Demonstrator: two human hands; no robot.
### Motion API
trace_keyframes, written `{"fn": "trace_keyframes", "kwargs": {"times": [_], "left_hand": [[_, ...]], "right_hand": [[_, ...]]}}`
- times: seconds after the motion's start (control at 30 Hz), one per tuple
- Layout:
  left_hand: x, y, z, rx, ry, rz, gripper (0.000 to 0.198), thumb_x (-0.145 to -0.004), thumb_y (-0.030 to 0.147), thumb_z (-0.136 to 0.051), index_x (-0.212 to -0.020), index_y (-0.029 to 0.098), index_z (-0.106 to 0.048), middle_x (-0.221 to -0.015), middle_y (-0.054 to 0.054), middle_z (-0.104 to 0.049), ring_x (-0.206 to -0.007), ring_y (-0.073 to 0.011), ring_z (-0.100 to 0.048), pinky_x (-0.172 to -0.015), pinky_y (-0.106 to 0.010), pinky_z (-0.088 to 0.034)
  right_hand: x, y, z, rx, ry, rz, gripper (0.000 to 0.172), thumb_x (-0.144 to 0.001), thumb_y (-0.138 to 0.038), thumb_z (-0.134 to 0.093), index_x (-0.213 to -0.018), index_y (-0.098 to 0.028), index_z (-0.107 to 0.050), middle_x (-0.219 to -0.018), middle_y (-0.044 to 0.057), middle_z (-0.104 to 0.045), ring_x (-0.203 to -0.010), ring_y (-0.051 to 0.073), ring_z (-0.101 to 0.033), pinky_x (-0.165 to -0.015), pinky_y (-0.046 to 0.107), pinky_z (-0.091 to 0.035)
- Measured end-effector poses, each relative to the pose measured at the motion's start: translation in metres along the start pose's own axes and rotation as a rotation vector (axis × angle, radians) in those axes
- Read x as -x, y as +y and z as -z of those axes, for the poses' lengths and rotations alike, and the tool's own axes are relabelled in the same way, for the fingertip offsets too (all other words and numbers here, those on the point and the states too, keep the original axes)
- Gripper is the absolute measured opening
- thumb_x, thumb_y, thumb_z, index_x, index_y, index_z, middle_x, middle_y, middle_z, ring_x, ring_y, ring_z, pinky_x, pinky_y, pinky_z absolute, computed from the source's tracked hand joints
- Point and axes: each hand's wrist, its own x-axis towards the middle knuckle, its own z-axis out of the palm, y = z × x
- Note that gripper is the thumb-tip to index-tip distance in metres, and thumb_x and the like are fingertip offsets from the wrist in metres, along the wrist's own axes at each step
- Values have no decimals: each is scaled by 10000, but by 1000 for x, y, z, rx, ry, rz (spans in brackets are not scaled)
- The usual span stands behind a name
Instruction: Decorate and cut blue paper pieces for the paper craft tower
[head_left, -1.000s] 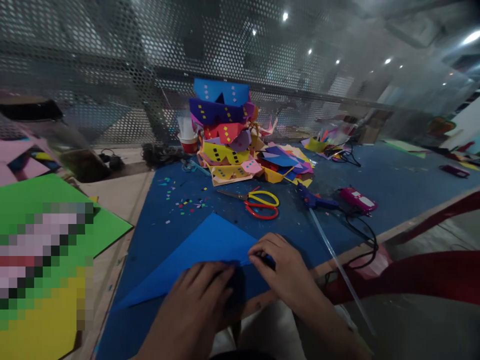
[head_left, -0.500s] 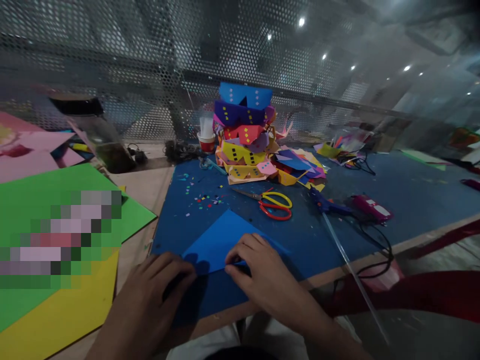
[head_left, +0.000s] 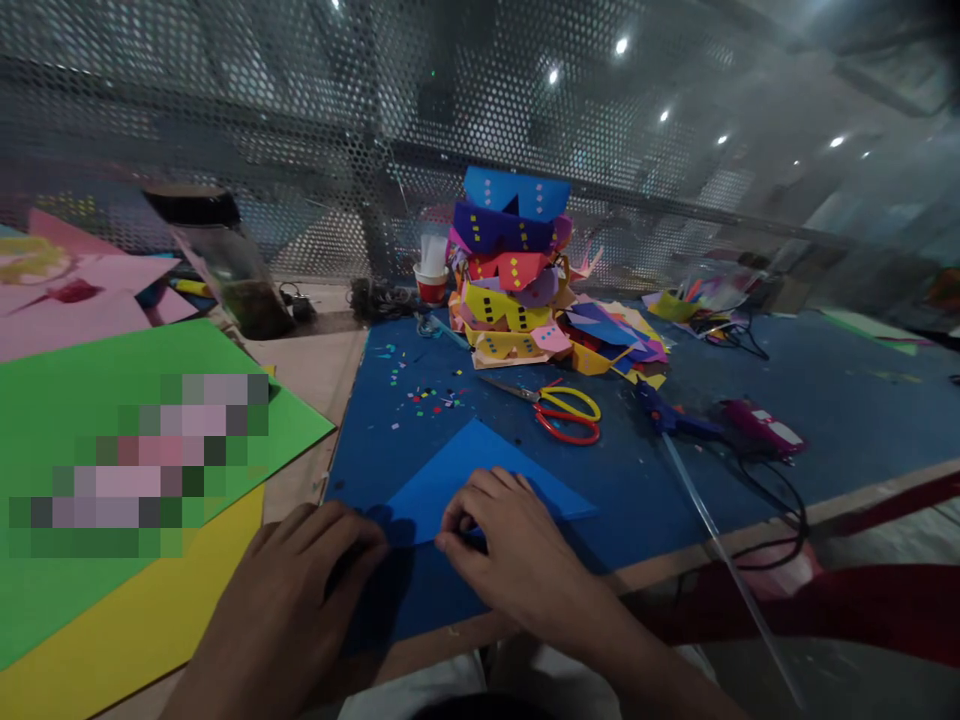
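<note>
A blue sheet of paper [head_left: 474, 452] lies on the blue table mat, its shape a triangle with the peak pointing away from me. At its left corner, my left hand [head_left: 315, 555] has thumb and fingers pinched together on the paper. My right hand [head_left: 510, 530] rests over the near edge right of the middle, fingers curled, thumb and forefinger closing on that edge. The fingertips of both hands hide parts of the near edge. Beyond the paper lie scissors [head_left: 568, 414] with one yellow and one red handle.
Stacked decorated paper crowns [head_left: 517, 190] stand at the back, beside a paper cup [head_left: 431, 283]. To the right are a blue glue gun [head_left: 675, 415] with a long glue stick and cable. Green sheets [head_left: 172, 345], yellow sheets [head_left: 187, 610] and a jar [head_left: 247, 290] occupy the left.
The whole view has shifted, so things appear farther right. My right hand has slid slightly left along the paper's near edge, closer to my left hand.
</note>
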Motion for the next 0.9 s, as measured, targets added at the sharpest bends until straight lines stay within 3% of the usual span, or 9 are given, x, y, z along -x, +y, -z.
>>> {"fn": "trace_keyframes", "kwargs": {"times": [0.23,0.37,0.57,0.9], "left_hand": [[6,-14,9,7,-73,56,327,-986,527,-520,-913,294,-738,-987,-43,-763,-926,-277,-666,-828,-423,-489],[0,-10,11,-13,-26,52,363,-981,523,-497,-821,275,-707,-903,-45,-755,-883,-297,-651,-828,-456,-466],[-6,-12,11,-16,-60,45,194,-918,424,-587,-822,275,-666,-840,-32,-728,-853,-289,-639,-774,-422,-451],[-8,-4,12,11,-99,106,167,-870,402,-590,-815,256,-650,-830,-55,-702,-869,-320,-602,-774,-443,-423]], "right_hand": [[-6,0,-3,104,-14,24,80,-902,-232,-702,-856,-217,-638,-942,-5,-687,-948,200,-578,-833,370,-357],[-10,-6,-6,162,-5,55,63,-879,-200,-654,-848,-208,-600,-957,13,-679,-944,205,-557,-808,367,-344],[-18,-16,-13,141,-24,91,37,-899,-218,-633,-874,-214,-605,-987,13,-680,-965,203,-558,-830,371,-354],[-24,-25,-28,152,32,62,157,-883,-336,-693,-878,-225,-583,-1010,16,-674,-1017,236,-555,-860,401,-356]]}}
